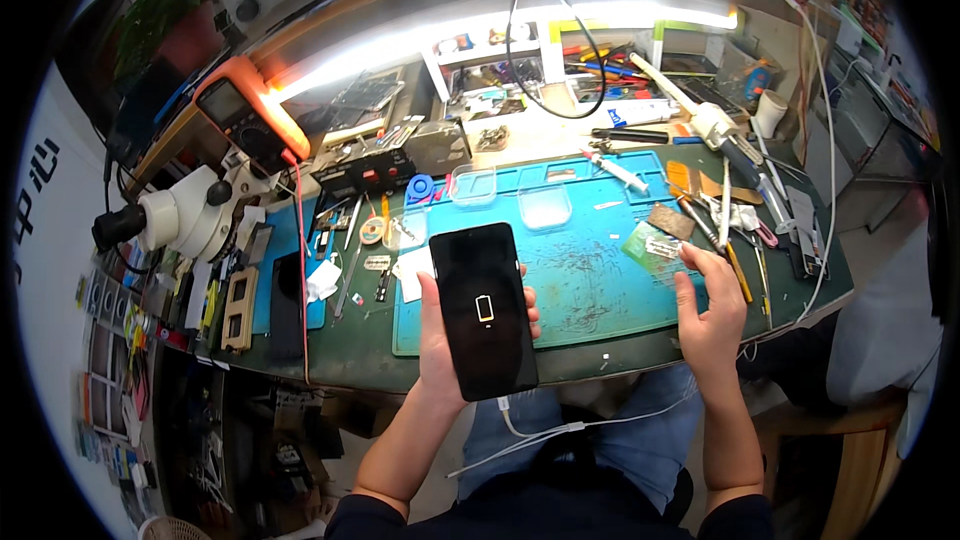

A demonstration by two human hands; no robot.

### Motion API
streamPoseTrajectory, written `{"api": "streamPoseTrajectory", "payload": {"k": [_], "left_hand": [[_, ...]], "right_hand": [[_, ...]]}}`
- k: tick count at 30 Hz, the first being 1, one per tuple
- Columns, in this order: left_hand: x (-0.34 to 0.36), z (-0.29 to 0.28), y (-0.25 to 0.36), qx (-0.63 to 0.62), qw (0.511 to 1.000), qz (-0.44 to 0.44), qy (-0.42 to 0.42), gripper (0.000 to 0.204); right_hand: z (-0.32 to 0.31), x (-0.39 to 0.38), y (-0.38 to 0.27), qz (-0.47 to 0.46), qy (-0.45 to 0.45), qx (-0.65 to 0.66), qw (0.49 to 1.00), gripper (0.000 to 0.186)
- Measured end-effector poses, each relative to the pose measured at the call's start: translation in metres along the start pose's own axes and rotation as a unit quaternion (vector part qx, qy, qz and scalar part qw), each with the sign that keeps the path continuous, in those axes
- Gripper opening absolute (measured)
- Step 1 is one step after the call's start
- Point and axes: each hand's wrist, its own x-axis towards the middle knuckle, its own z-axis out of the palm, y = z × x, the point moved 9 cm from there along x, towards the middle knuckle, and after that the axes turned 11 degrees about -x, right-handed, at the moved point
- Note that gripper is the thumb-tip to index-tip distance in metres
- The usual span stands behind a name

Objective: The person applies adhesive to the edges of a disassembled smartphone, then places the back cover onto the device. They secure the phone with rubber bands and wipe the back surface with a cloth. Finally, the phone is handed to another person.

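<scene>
My left hand (pixel 436 345) holds a black smartphone (pixel 480 270) upright from behind, fingertips showing at its right edge. The lit screen shows a battery outline. A white cable (pixel 515 430) is plugged into the phone's lower end and hangs across my lap. My right hand (pixel 708 310) is raised to the right of the phone, fingers curved and apart with nothing visible in them, near a green translucent card with small parts (pixel 645 250) on the blue mat (pixel 560 305).
A microscope (pixel 165 220) and orange multimeter (pixel 247 115) stand at the left. Several tools (pixel 735 245) lie at the right, with a syringe (pixel 620 172) and clear plastic boxes (pixel 543 202) on the mat. A black cable (pixel 598 70) hangs overhead. Grey fabric (pixel 880 340) shows at the far right.
</scene>
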Motion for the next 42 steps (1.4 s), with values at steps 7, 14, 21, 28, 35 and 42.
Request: {"api": "streamPoseTrajectory", "payload": {"k": [7, 14, 21, 28, 35, 42], "left_hand": [[-0.002, -0.002, -0.001, -0.021, 1.000, 0.006, 0.000, 0.104], [-0.004, -0.007, 0.002, -0.021, 0.999, 0.027, 0.027, 0.102], [-0.001, -0.011, 0.001, -0.044, 0.998, 0.027, 0.030, 0.099], [-0.006, -0.011, 0.000, -0.026, 0.998, 0.017, 0.062, 0.098], [-0.004, -0.011, 0.001, -0.009, 0.998, 0.028, 0.057, 0.096], [0.002, -0.012, 0.002, -0.028, 0.999, 0.011, 0.030, 0.095]], "right_hand": [[0.001, -0.012, 0.007, 0.061, 0.027, -0.004, 0.998, 0.010], [-0.004, -0.011, 0.007, 0.067, 0.038, -0.020, 0.997, 0.011], [-0.011, -0.004, -0.006, 0.025, 0.050, -0.060, 0.997, 0.011], [-0.020, -0.004, -0.011, 0.004, 0.101, -0.066, 0.993, 0.015], [-0.020, -0.005, -0.009, 0.001, 0.120, -0.067, 0.990, 0.015], [-0.024, -0.006, -0.009, 0.011, 0.147, -0.070, 0.987, 0.014]]}}
